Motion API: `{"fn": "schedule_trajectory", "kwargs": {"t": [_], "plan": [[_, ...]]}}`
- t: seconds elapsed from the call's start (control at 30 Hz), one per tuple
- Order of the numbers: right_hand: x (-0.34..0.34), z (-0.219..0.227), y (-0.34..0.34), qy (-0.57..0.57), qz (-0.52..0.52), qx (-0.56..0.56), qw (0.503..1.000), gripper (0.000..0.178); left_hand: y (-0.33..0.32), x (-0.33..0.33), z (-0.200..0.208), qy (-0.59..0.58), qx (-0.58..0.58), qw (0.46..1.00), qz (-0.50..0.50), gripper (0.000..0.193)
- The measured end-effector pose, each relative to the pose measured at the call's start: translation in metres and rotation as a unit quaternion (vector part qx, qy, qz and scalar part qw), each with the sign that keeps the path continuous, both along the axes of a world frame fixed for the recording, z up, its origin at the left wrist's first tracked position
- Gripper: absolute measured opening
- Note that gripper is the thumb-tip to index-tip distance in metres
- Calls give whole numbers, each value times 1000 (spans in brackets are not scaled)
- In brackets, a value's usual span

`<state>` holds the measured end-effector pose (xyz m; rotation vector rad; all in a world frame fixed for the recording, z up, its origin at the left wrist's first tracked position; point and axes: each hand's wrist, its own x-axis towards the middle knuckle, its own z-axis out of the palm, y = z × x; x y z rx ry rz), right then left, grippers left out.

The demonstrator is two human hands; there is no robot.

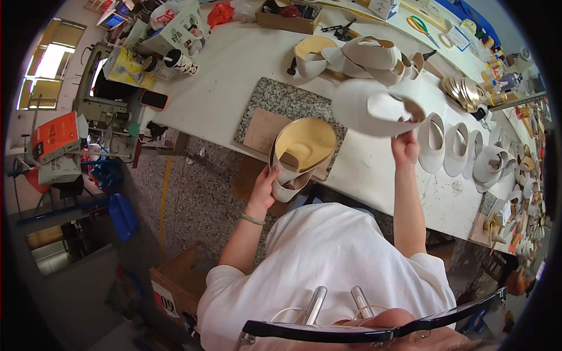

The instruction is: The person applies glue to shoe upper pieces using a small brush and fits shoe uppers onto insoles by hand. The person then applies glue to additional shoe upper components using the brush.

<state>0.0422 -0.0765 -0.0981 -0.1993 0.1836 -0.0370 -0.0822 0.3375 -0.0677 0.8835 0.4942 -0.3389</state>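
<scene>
My left hand [264,190] is closed on a shoe upper [313,137] with a pale yellow lining, held in front of my chest. Its open side faces up, over the near edge of the table. Out to the right, my right hand [404,148] grips the edge of a white shoe upper [358,114], which is smeared by motion above the tabletop. Between and behind the two uppers lies a speckled granite slab [281,93] with a thin brown board [262,130] on it; the left-hand upper covers part of both.
Several white shoe uppers [432,143] stand in a row on the right. More uppers [369,52] are piled at the back, near scissors [418,24] and a cardboard box [287,17]. A phone [154,99] and a patterned cup [180,61] sit on the left, beside a sewing machine [99,93].
</scene>
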Motion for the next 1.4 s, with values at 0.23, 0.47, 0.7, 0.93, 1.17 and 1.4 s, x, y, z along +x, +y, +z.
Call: {"fn": "schedule_trajectory", "kwargs": {"t": [0.23,0.47,0.7,0.93,1.17,1.4], "plan": [[-82,-15,35,171,-70,-813,552,42,-38,12,-5,-19,27,999,38,56],[-57,59,134,-10,-54,-927,372,46,-47,6,4,-29,83,996,34,61],[-75,53,97,-154,-2,-879,452,45,-51,-6,45,-65,144,987,43,69],[-97,106,167,-270,216,-761,550,24,-57,-17,65,-15,23,999,-18,45],[-102,128,117,156,200,-393,884,9,-33,-21,69,93,-98,991,-13,15],[-72,119,-4,-9,-98,5,995,34,40,67,118,-197,109,974,17,21]]}}
